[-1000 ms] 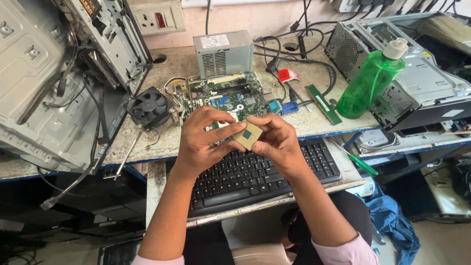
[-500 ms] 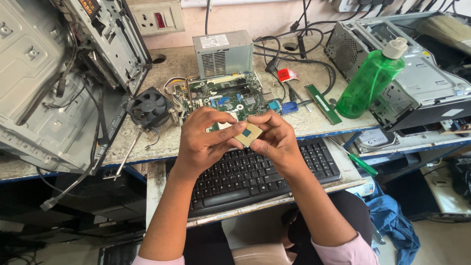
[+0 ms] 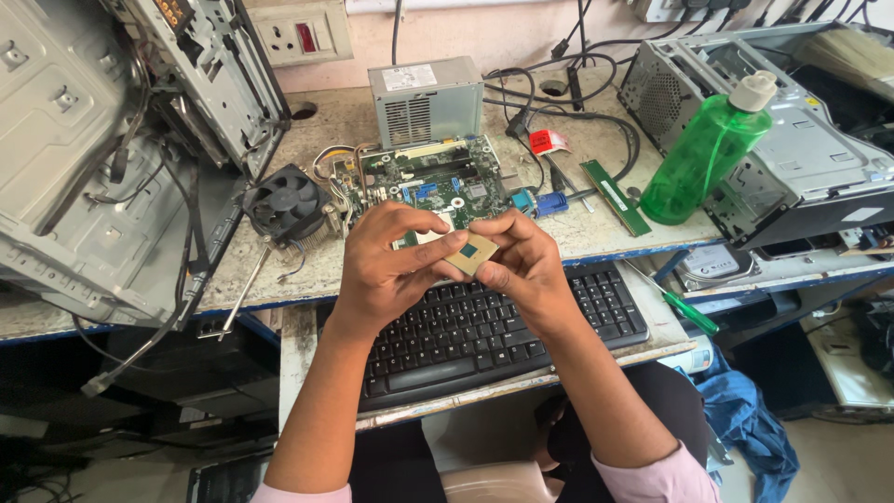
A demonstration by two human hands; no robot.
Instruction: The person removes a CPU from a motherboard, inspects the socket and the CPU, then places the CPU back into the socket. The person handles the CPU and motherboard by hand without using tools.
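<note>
Both hands – left hand (image 3: 386, 265), right hand (image 3: 526, 265) – pinch processor chip (image 3: 470, 253) by edges, above keyboard (image 3: 494, 321), near motherboard (image 3: 428, 186) on desk (image 3: 596, 233). Advice – keep fingertips off contacts, hold chip level.

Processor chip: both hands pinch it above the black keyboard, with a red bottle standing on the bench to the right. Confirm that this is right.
Not quite: the bottle is green, not red, as the head view shows. The rest holds: left hand and right hand pinch the processor chip above the black keyboard.

Green bottle (image 3: 700, 158) (capped) beside black keyboard (image 3: 484, 321).
</note>
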